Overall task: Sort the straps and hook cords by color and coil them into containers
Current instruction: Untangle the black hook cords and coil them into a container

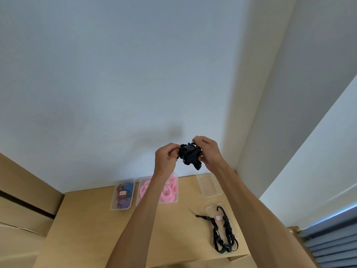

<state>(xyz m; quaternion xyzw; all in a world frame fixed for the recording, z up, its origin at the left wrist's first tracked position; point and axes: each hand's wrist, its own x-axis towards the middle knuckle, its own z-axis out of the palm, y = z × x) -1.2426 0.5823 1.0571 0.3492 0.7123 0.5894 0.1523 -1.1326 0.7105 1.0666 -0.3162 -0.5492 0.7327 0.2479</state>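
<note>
the left forearm covers part of the pink coils below the grip — labels on the boxes are too small to read, and the black bundle sits half hidden behind curled fingers.

White wall behind wooden table; blue blinds.

Black strap bundle, pink coils, black hook cords (red-labelled), tan table.
</note>
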